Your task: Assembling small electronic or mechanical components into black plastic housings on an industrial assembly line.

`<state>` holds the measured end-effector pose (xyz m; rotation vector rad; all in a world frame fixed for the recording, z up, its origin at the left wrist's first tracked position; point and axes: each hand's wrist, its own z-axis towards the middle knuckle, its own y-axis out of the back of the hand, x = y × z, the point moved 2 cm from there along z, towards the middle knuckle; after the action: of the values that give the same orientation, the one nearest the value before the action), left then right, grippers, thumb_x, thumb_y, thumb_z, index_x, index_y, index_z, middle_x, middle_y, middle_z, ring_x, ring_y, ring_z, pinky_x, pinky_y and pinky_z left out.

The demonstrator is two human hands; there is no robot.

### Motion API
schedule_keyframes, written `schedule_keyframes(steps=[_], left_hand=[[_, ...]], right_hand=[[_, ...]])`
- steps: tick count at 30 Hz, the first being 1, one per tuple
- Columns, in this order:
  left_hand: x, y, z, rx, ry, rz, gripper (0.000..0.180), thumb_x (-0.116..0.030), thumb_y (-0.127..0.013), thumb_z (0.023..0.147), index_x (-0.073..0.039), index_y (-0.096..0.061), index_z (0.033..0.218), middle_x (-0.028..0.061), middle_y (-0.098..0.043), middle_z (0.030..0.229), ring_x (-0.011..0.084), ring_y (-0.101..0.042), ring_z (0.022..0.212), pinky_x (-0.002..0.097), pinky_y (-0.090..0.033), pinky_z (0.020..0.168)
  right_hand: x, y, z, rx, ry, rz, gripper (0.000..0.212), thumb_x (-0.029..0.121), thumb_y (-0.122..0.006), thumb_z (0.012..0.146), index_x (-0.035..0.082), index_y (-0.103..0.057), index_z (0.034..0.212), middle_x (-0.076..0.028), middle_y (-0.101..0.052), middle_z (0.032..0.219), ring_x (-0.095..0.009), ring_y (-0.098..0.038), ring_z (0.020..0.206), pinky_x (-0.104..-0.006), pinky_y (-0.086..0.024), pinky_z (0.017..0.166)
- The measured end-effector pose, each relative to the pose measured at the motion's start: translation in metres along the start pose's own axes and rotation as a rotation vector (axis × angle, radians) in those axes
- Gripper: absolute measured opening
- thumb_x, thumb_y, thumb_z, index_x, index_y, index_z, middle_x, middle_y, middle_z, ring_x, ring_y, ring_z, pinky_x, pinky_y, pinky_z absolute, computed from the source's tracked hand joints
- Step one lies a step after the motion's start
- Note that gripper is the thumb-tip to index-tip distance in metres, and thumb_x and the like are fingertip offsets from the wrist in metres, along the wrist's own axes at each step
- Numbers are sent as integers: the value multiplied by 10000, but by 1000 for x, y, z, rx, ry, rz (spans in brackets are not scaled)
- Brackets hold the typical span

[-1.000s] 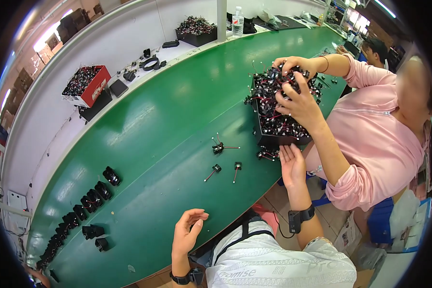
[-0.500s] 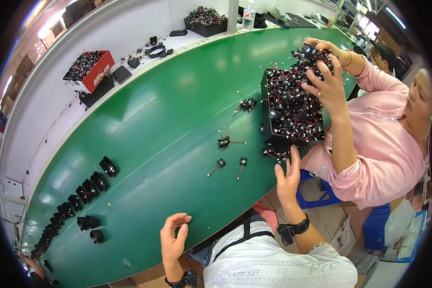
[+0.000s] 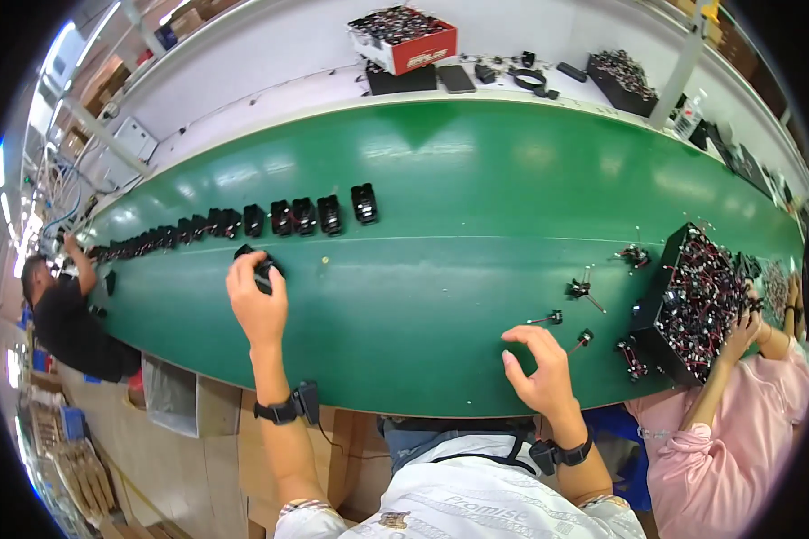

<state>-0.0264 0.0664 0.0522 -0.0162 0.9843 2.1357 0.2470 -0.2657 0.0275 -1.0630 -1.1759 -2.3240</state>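
My left hand (image 3: 259, 304) is over the table with thumb and fingers curled round a small black plastic housing (image 3: 265, 272), partly hidden by the fingers. Just beyond it runs a row of similar black housings (image 3: 304, 216), stretching off to the left. My right hand (image 3: 541, 370) hovers above the near side of the table, empty, its thumb apart from the bent fingers. Closest to it are small black parts with red wires (image 3: 585, 339), and another wired part (image 3: 555, 317) lies a little farther off.
A black box (image 3: 649, 314) heaped with wired parts stands at right, where a co-worker in pink (image 3: 719, 449) reaches in. Another person (image 3: 72, 314) works at far left. On the back ledge are a red-and-white box (image 3: 427, 56) and a black tray (image 3: 616, 94).
My view has swung left. My left hand has gone out to the loose black housings and closed round one. My right hand has come away from beside the parts box. The co-worker's hands have lowered into the box.
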Motion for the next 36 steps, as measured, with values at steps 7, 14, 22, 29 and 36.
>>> schedule_keyframes(steps=[7,14,22,29,36], left_hand=[[114,-22,-19,209,158,72,841,-468,-833,823,-133,-489,1513,268,-410,1545,445,-420,1411,512,-368,1161],[132,-49,9,495,155,137,718,-465,-849,803,-71,-640,1366,278,-498,1481,438,-500,1357,480,-409,1142],[55,-14,-74,356,131,62,618,-327,-866,778,-72,-655,1300,297,-486,1471,469,-505,1325,499,-423,1117],[-113,7,-107,782,-260,-306,705,-249,-892,665,-104,-658,1314,196,-457,1544,465,-342,1484,548,-325,1188],[-160,-11,-121,600,-332,-420,643,-123,-808,712,-108,-634,1331,166,-454,1558,436,-412,1436,548,-345,1166]], right_hand=[[-18,31,10,-157,-13,-232,350,40,-709,831,29,-665,1178,-178,-636,1277,-369,-588,1208,-446,-466,1042],[-87,56,-7,-278,-152,-604,749,141,-764,823,44,-462,1502,-235,-389,1566,-431,-378,1437,-505,-306,1199],[-108,44,2,-215,-216,-524,798,237,-789,828,32,-436,1514,-263,-392,1555,-458,-384,1425,-520,-330,1190],[-95,42,16,-121,-57,-392,513,148,-784,831,55,-636,1313,-136,-636,1284,-351,-569,1207,-443,-483,1031],[-85,26,25,-92,-156,-194,314,179,-835,829,66,-591,990,-58,-667,823,-219,-659,704,-357,-534,657]])
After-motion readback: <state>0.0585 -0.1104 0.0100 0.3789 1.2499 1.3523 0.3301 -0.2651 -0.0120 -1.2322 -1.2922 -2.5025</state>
